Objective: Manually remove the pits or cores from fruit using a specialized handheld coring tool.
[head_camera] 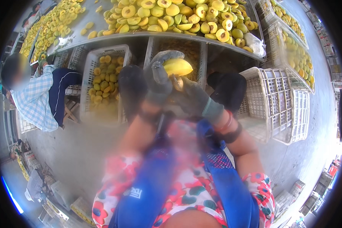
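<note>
In the head view my left hand [159, 77], in a grey-green work glove, grips a yellow peach [178, 67] between thumb and curled fingers. Just below the fruit is my gloved right hand [195, 94], its fingers close to the peach's underside. A small tan-brown piece [177, 83] shows between the two hands; blur hides whether it is a tool, a pit or a fingertip. Beyond the hands, a metal-edged table [82, 41] carries a heap of cut peach halves [171, 15], several with brown pits showing.
Left of my knees stands a white plastic crate [87, 85] of peach halves [105, 79]. Bare crates [278, 99] lie tipped on the right, near stacked crates of fruit [295, 54]. A plastic bag [255, 45] rests at the table corner. A co-worker [35, 91] sits on the left.
</note>
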`<state>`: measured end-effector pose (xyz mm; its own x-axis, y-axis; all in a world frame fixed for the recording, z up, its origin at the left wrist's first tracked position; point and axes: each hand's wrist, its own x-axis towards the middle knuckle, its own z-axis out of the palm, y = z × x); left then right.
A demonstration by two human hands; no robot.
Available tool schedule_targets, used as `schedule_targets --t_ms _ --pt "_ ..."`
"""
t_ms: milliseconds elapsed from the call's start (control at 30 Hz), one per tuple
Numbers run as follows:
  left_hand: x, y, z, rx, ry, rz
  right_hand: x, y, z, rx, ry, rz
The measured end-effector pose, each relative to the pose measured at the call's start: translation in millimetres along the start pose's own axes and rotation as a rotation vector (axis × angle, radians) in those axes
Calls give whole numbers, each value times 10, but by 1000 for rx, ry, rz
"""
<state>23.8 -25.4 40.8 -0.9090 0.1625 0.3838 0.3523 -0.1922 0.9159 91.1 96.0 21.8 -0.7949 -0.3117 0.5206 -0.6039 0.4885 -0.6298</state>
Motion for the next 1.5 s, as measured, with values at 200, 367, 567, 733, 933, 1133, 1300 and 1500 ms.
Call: schedule_targets --t_ms 200,367,567,733,933,1133,1300,1500 --pt "61 -72 -99 72 -153 119 -67 -53 -85 580 -66 406" --pt "136 -109 -184 90 -296 193 -33 6 -72 172 -133 82" --pt "97 -179 -152 -15 -242 212 -142 24 -32 710 -147 495" --pt "121 -240 -220 61 -374 242 -171 -23 -58 1386 -166 675" --pt "148 -195 -259 86 -525 223 -87 -86 -208 1339 -299 665" --pt "213 -263 -494 461 -72 249 -52 83 -130 1083 -301 477" --pt "597 -615 -1689 1291 434 242 -40 364 -94 610 -204 686" --pt "1087 -1172 -2994 1376 309 32 -98 505 -146 717 -43 947"
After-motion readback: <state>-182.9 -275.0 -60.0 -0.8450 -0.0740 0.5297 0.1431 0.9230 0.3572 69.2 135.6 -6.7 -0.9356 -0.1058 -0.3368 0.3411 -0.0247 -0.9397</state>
